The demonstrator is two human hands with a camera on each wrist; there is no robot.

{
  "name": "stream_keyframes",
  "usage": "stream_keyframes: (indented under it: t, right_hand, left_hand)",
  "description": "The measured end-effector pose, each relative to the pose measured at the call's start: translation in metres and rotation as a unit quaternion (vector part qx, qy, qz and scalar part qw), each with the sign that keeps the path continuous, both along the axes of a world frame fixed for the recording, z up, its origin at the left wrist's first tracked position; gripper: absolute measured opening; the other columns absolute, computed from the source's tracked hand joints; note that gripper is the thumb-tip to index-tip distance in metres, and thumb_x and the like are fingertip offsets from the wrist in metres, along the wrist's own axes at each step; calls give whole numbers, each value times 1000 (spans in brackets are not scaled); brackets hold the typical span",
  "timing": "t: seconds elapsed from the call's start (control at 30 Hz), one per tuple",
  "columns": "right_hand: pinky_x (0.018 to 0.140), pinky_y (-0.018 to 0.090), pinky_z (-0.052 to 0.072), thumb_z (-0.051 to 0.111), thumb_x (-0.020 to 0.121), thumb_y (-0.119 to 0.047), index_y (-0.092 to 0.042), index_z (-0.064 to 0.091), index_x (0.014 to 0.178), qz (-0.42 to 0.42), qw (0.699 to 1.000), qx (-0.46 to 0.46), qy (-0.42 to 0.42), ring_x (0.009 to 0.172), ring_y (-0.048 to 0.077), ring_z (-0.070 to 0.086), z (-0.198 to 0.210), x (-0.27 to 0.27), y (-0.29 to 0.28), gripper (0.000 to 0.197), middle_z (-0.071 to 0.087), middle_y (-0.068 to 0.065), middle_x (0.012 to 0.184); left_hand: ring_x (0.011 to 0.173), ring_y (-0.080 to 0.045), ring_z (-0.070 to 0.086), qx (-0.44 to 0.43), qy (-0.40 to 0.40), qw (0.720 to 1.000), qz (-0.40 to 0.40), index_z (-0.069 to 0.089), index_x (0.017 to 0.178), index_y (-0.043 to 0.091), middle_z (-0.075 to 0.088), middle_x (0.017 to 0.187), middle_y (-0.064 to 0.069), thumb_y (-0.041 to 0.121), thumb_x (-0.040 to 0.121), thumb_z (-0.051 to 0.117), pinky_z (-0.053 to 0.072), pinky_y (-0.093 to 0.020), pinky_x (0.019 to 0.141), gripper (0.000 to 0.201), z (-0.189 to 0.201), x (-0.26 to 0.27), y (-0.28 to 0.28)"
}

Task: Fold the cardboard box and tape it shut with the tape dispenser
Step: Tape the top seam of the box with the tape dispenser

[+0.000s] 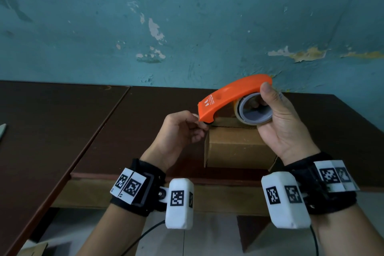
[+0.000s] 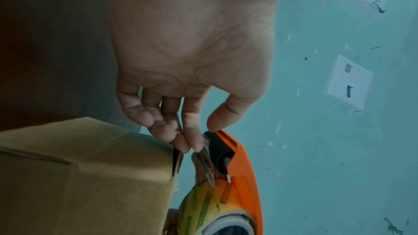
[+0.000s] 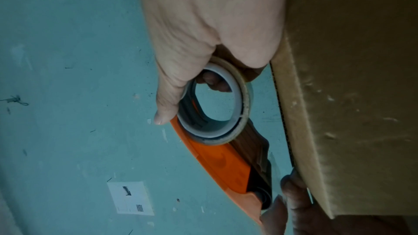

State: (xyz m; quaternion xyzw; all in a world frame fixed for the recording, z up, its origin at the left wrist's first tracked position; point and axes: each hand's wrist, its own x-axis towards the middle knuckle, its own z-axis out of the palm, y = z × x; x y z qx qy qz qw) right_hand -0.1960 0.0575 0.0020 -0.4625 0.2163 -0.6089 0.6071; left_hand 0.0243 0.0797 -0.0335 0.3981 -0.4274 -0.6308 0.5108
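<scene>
Orange tape dispenser (image 1: 226,95), print illegible

1. The tape dispenser (image 1: 230,94) is bright orange with small white print near its front end and a black roller (image 2: 218,151) at the tip.
2. The tape roll (image 1: 254,110) is yellowish-clear around a pale grey core.
3. The cardboard box (image 1: 239,147) is plain brown.
4. The table (image 1: 124,127) is dark reddish brown.
5. The wall (image 1: 187,16) on the far side is teal, with pale and yellow patches of flaked paint.
6. The wrist bands (image 1: 135,187) are black, carrying white blocks with black square-code patterns.
</scene>
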Motion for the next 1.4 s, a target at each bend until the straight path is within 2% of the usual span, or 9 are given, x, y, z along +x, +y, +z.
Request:
stream_keyframes:
  t: [0.23, 0.37, 0.57, 0.67, 0.83, 0.93, 1.03, 1.2, 1.4]
  right_hand:
    - [84, 38, 59, 93, 59, -44, -16, 72, 91, -8, 1000, 0, 5, 89, 20, 72, 1, 0, 0, 48, 72, 6, 91]
    - [87, 38, 58, 92, 59, -46, -15, 70, 94, -11, 1000, 1, 11, 91, 20, 71, 1, 0, 0, 52, 71, 7, 93]
    - [85, 37, 58, 94, 57, -46, -15, 72, 93, -23, 999, 8, 26, 92, 20, 71, 0, 1, 1, 52, 72, 5, 92]
    - [90, 41, 58, 93, 58, -45, -13, 72, 96, -25, 999, 4, 40, 95, 22, 72, -1, 3, 2, 54, 75, 7, 94]
    - [102, 49, 53, 96, 55, -42, -12, 72, 96, -23, 999, 10, 37, 98, 26, 70, -1, 6, 2, 56, 74, 9, 98]
    - [107, 52, 49, 99, 51, -41, -10, 70, 98, -30, 999, 17, 37, 102, 28, 68, -2, 7, 2, 63, 72, 11, 101]
    - [105, 50, 52, 99, 51, -39, -9, 68, 97, -26, 999, 22, 38, 101, 27, 69, -3, 9, 3, 63, 72, 11, 100]
    - [87, 36, 57, 95, 53, -35, -16, 71, 82, -22, 999, 14, 36, 89, 18, 72, 1, 9, 8, 42, 74, 4, 87]
    - [97, 39, 56, 88, 56, -14, -12, 76, 89, -34, 999, 20, 29, 99, 23, 73, 2, 11, 9, 36, 77, 8, 97]
  left_hand:
    - [68, -11, 56, -25, -18, 999, -22, 69, 65, 20, 62, 77, -1, 16, 102, 48, 44, -27, 70, 43, 0, -4, 0]
    - [73, -11, 59, -59, -65, 996, -24, 67, 79, 14, 65, 79, 0, 7, 100, 49, 47, -25, 72, 29, -3, 0, -1]
    - [65, -10, 50, -113, -144, 983, -1, 66, 78, 7, 69, 73, 4, 5, 104, 52, 42, -21, 66, 30, 6, 16, 1]
    - [66, -7, 53, -131, -166, 977, -6, 66, 81, 1, 72, 75, 6, 5, 104, 54, 43, -20, 66, 27, 7, 26, 3]
    - [69, -13, 51, -147, -176, 973, -5, 70, 79, 3, 66, 81, -8, 24, 97, 63, 42, -23, 68, 28, 3, 40, 1]
    - [68, -13, 50, -157, -193, 968, -14, 70, 77, 6, 65, 79, -7, 20, 103, 62, 41, -22, 66, 30, 1, 44, -1]
    - [69, -14, 51, -165, -201, 965, -9, 69, 78, 5, 63, 80, -11, 21, 102, 62, 41, -22, 66, 29, 1, 51, -2]
    - [70, -14, 52, -167, -212, 963, -7, 70, 73, 11, 63, 82, -15, 23, 99, 63, 42, -25, 68, 30, -4, 53, 1]
    - [70, -15, 51, -162, -200, 966, 32, 67, 74, 7, 60, 83, -17, 26, 96, 64, 41, -24, 67, 30, -4, 57, -2]
